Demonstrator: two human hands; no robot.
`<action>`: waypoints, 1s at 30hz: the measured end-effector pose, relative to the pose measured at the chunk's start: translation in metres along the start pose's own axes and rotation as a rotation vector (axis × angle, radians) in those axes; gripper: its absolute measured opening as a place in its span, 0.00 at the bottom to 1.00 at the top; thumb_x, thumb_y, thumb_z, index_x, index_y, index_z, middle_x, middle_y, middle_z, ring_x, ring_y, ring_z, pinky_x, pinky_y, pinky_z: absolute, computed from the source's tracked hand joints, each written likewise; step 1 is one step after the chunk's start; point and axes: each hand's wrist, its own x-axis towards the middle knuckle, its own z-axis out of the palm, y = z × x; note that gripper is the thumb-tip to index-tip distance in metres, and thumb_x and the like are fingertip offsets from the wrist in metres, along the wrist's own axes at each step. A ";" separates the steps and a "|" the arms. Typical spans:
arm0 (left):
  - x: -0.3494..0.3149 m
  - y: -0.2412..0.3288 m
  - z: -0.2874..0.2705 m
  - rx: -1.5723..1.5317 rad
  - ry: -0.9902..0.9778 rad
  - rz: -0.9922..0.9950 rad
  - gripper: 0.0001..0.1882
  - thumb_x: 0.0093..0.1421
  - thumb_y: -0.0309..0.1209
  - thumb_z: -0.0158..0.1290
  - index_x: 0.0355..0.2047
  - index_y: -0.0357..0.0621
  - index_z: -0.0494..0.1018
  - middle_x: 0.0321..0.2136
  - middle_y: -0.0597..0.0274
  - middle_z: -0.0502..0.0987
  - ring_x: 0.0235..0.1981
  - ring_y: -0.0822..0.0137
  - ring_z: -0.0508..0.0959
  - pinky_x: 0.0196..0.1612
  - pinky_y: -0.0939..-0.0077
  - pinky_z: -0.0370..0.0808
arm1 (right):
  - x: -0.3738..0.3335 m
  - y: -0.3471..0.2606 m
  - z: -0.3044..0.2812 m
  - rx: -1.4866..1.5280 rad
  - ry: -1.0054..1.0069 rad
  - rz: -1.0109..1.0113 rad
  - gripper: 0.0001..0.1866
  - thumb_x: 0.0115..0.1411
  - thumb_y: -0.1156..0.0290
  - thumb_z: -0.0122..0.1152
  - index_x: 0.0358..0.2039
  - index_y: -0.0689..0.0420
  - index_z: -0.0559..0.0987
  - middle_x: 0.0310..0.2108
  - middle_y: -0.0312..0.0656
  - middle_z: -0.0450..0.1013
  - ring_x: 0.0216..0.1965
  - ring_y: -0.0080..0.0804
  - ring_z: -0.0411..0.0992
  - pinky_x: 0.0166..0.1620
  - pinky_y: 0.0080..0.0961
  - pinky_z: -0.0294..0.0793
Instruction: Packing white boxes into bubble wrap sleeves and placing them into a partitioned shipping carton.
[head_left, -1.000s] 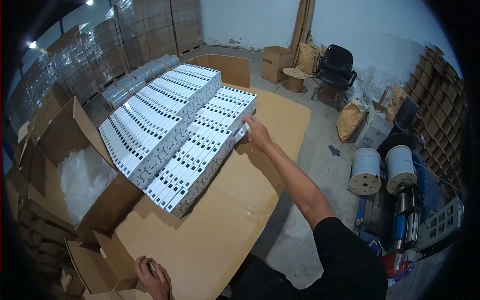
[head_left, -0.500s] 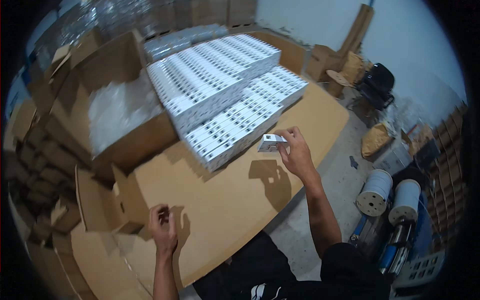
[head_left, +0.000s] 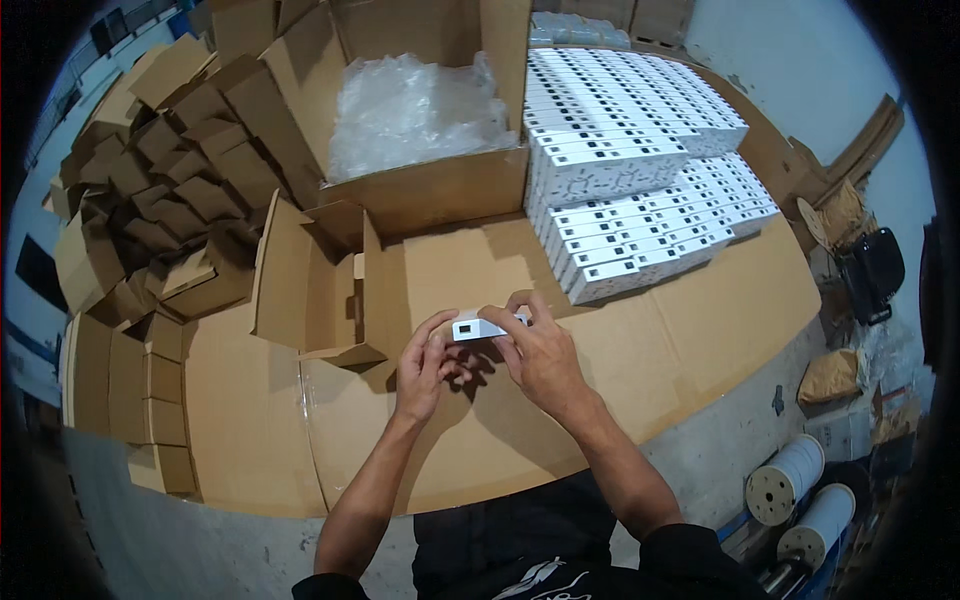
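White box (head_left: 486, 328) is held up above the worktop (head_left: 640, 390), in front of the person and between the two hands, its long axis running roughly crosswise from one to the other, with a dark square toward its left end. The right hand (head_left: 522, 335) is closed in a pinch around the box's right part, thumb and fingers on it. The left hand (head_left: 428, 360) is at the opposite end, half open with fingers curled; its index fingertip is at the box's corner, but whether it grips I cannot tell. The small carton (head_left: 330, 305) stands open beyond the left hand and to its left, so that hand is the nearer; the stack (head_left: 620, 180) lies beyond the right hand.
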 end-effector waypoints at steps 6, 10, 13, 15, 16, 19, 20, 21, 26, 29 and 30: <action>0.040 -0.014 -0.017 0.225 0.127 0.255 0.18 0.72 0.29 0.49 0.59 0.39 0.65 0.43 0.59 0.76 0.42 0.71 0.78 0.42 0.76 0.78 | 0.018 0.029 0.037 0.402 0.094 0.011 0.13 0.59 0.81 0.62 0.45 0.61 0.78 0.58 0.54 0.66 0.45 0.44 0.78 0.44 0.33 0.81; 0.050 -0.004 0.003 0.325 0.182 0.343 0.24 0.65 0.21 0.55 0.60 0.40 0.63 0.43 0.52 0.79 0.41 0.68 0.80 0.46 0.74 0.77 | 0.027 0.066 0.059 0.559 0.151 0.196 0.08 0.61 0.79 0.62 0.41 0.64 0.75 0.50 0.50 0.74 0.40 0.34 0.79 0.43 0.28 0.80; 0.048 -0.005 -0.003 0.415 0.225 0.266 0.25 0.63 0.22 0.57 0.59 0.39 0.64 0.41 0.49 0.81 0.41 0.66 0.81 0.47 0.72 0.77 | 0.027 0.067 0.059 0.585 0.140 0.259 0.09 0.60 0.80 0.63 0.39 0.64 0.72 0.40 0.45 0.78 0.38 0.33 0.79 0.42 0.28 0.79; 0.052 -0.010 -0.010 0.676 0.190 0.373 0.25 0.62 0.22 0.58 0.58 0.40 0.66 0.41 0.51 0.81 0.41 0.65 0.82 0.47 0.71 0.77 | 0.026 0.066 0.056 0.594 0.140 0.282 0.10 0.60 0.81 0.63 0.38 0.63 0.71 0.36 0.44 0.78 0.37 0.33 0.79 0.42 0.29 0.79; 0.050 -0.009 -0.011 0.649 0.155 0.268 0.23 0.62 0.20 0.57 0.57 0.39 0.66 0.46 0.56 0.78 0.47 0.66 0.79 0.53 0.71 0.75 | 0.025 0.068 0.055 0.530 0.125 0.268 0.11 0.59 0.82 0.64 0.38 0.63 0.70 0.35 0.46 0.77 0.37 0.37 0.79 0.42 0.31 0.78; 0.044 -0.003 -0.008 0.746 0.125 0.224 0.22 0.63 0.20 0.57 0.56 0.38 0.66 0.45 0.55 0.78 0.49 0.65 0.79 0.54 0.70 0.74 | 0.021 0.072 0.053 0.445 0.116 0.238 0.12 0.57 0.82 0.64 0.38 0.63 0.69 0.34 0.49 0.76 0.36 0.44 0.78 0.42 0.35 0.77; 0.045 -0.007 -0.009 0.809 0.144 0.327 0.22 0.60 0.21 0.58 0.54 0.40 0.67 0.40 0.51 0.80 0.43 0.58 0.82 0.47 0.65 0.77 | 0.020 0.072 0.053 0.426 0.121 0.217 0.13 0.57 0.82 0.64 0.38 0.62 0.69 0.34 0.50 0.75 0.36 0.48 0.77 0.42 0.37 0.76; 0.045 -0.007 -0.010 0.809 0.142 0.326 0.22 0.60 0.21 0.58 0.54 0.40 0.67 0.40 0.51 0.80 0.43 0.58 0.82 0.47 0.65 0.77 | 0.020 0.072 0.052 0.425 0.122 0.219 0.13 0.57 0.82 0.64 0.38 0.62 0.69 0.34 0.50 0.75 0.36 0.48 0.77 0.42 0.37 0.76; 0.043 -0.003 -0.006 0.855 0.130 0.238 0.22 0.61 0.20 0.57 0.55 0.40 0.67 0.42 0.47 0.80 0.45 0.53 0.82 0.48 0.61 0.77 | 0.017 0.073 0.051 0.391 0.108 0.206 0.14 0.56 0.81 0.65 0.38 0.63 0.68 0.34 0.51 0.75 0.38 0.51 0.77 0.43 0.38 0.75; 0.040 -0.002 -0.008 0.908 0.132 0.257 0.23 0.61 0.21 0.57 0.56 0.40 0.66 0.42 0.45 0.79 0.46 0.52 0.82 0.48 0.59 0.77 | 0.015 0.072 0.052 0.406 0.105 0.200 0.14 0.56 0.81 0.65 0.38 0.63 0.69 0.34 0.52 0.75 0.38 0.51 0.77 0.43 0.39 0.75; 0.040 -0.002 -0.008 0.908 0.132 0.259 0.23 0.61 0.21 0.57 0.56 0.40 0.66 0.42 0.45 0.79 0.46 0.52 0.82 0.48 0.59 0.77 | 0.015 0.073 0.052 0.405 0.106 0.199 0.14 0.56 0.81 0.65 0.38 0.63 0.69 0.34 0.52 0.75 0.38 0.51 0.77 0.43 0.39 0.75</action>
